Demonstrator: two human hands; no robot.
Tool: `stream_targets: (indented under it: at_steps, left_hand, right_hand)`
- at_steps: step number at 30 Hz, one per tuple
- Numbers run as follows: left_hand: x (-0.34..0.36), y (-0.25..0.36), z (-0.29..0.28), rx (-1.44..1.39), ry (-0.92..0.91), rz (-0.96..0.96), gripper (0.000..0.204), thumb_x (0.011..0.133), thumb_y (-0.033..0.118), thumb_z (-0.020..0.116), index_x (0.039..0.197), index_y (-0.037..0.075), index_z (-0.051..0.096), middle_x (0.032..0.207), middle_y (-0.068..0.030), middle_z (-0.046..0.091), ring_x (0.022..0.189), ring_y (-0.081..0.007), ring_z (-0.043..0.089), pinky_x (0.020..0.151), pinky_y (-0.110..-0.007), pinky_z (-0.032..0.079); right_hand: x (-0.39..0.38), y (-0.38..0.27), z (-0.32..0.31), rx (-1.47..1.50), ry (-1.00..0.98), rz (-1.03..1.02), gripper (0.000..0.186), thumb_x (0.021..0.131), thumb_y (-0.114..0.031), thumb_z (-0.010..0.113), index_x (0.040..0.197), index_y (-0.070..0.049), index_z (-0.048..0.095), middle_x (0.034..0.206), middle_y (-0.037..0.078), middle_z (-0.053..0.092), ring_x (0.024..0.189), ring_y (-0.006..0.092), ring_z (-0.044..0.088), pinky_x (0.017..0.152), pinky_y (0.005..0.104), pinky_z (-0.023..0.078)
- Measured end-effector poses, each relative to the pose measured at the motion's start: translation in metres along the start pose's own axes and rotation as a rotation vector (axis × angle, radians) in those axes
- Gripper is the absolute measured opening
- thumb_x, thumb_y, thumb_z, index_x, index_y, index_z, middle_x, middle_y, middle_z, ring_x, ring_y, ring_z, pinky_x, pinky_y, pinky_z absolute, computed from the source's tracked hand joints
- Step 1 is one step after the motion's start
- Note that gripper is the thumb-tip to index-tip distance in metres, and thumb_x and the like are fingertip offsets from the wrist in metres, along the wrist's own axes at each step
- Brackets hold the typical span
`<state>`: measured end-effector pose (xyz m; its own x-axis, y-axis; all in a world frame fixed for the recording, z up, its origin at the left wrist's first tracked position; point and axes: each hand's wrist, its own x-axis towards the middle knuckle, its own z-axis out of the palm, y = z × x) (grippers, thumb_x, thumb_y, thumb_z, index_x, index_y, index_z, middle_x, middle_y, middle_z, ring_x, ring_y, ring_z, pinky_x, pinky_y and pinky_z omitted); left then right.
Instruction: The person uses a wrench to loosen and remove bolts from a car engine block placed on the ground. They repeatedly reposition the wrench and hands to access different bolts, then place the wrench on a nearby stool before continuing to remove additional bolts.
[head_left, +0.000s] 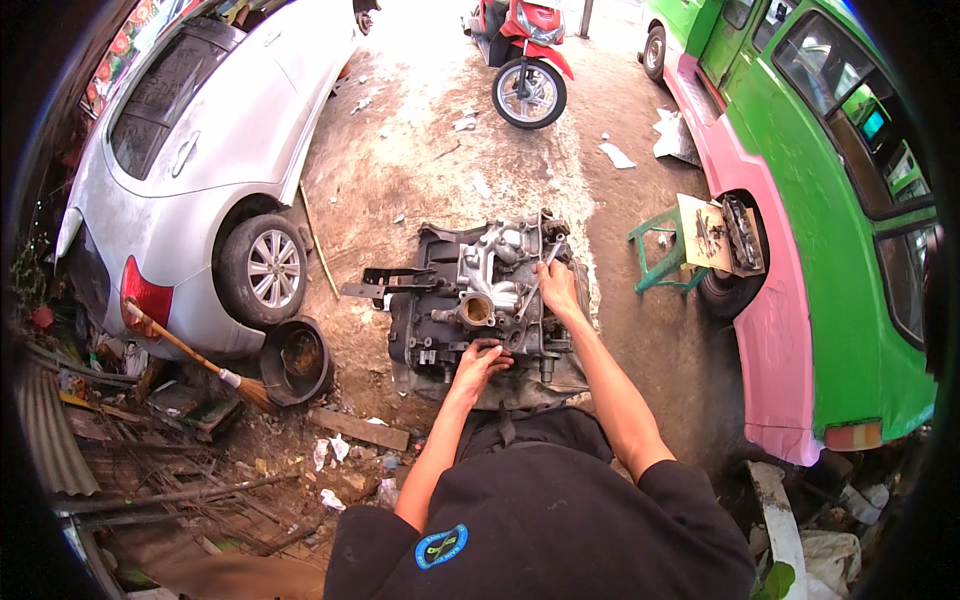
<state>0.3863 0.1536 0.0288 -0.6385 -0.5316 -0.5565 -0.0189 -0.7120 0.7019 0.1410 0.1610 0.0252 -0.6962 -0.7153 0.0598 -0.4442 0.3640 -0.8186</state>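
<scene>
An engine point(425, 320) with a silver intake manifold point(482, 262) lies on the ground right in front of me. My right hand point(557, 288) is closed on a long metal wrench point(556, 250) that slants across the engine's right side. At the near side, just below the manifold's round opening point(477, 309), my left hand point(482, 369) has its fingers curled against the engine. What those fingers grip, if anything, is hidden. A dark metal bracket point(385, 282) sticks out from the engine's left side.
A silver car point(200, 215) stands at left, a green and pink van point(800, 220) at right. Beside the van, a green stool point(657, 255) bears a tray point(703, 235) of tools. A black tub point(297, 362) and a broom point(195, 357) are near left. Ahead stands a red motorbike point(530, 90).
</scene>
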Motion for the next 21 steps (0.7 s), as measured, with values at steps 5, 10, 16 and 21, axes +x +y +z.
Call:
stream_targets:
  at_steps: [5,10,16,21]
  left_hand:
    - [0.000,-0.001,0.001,-0.023,0.004,0.004,0.030,0.097,0.014,0.063,0.120,0.001,0.050,0.103,-0.0193,0.067,0.096,-0.0279,0.069,0.087,-0.037,0.057]
    - [0.000,-0.003,0.001,-0.047,0.000,0.019,0.029,0.097,0.013,0.062,0.120,-0.001,0.050,0.101,-0.0188,0.067,0.096,-0.0279,0.069,0.086,-0.036,0.057]
    - [0.003,-0.002,0.002,-0.037,0.030,0.060,0.032,0.096,0.012,0.064,0.120,-0.003,0.049,0.101,-0.0175,0.066,0.093,-0.0266,0.069,0.082,-0.035,0.057]
    - [0.007,-0.005,0.004,-0.014,0.070,0.076,0.033,0.094,0.009,0.066,0.120,-0.004,0.050,0.099,-0.0167,0.067,0.089,-0.0249,0.069,0.077,-0.034,0.057]
  right_hand:
    - [-0.027,-0.027,-0.012,0.789,0.101,0.182,0.032,0.106,-0.027,0.046,0.092,-0.001,0.056,0.060,0.006,0.058,0.054,0.0127,0.060,0.050,0.0276,0.048]
    - [-0.061,-0.031,-0.037,0.865,0.142,0.092,0.030,0.106,-0.026,0.046,0.092,0.000,0.052,0.070,0.011,0.062,0.068,0.0203,0.069,0.059,0.0298,0.054]
    - [-0.127,-0.016,-0.052,0.748,-0.026,-0.022,0.021,0.105,-0.014,0.040,0.098,0.005,0.049,0.084,0.019,0.065,0.091,0.0291,0.070,0.083,0.0386,0.057]
    - [-0.149,-0.017,-0.040,0.741,-0.015,-0.031,0.018,0.100,-0.006,0.040,0.095,0.006,0.052,0.089,0.023,0.071,0.087,0.0259,0.072,0.078,0.0356,0.057]
